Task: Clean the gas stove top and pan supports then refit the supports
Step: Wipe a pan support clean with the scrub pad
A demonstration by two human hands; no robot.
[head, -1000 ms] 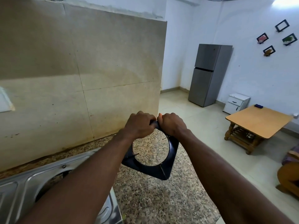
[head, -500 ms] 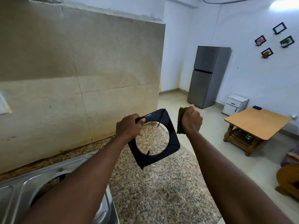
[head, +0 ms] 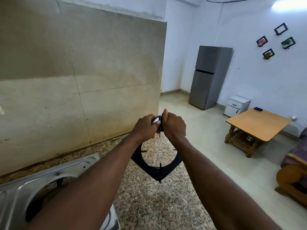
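Support (head: 164, 170) is held off the counter (head: 149, 205), hanging by one corner. Left hand (head: 145, 128) and right hand (head: 173, 126) both grip its top corner, knuckles close together.
Below and nearer than the support: bare granite, room to pass.
Left and behind: wall (head: 83, 72) stands near the hands and closes that side.
Lower left: stove (head: 20, 193) sits on the counter under the left forearm and blocks low passage there.
Right, past the counter edge: open floor (head: 191, 117). Fridge (head: 209, 77) and table (head: 259, 123) are well apart.

arms outstretched; left hand (head: 144, 128) and right hand (head: 173, 127) curled tight, touching.
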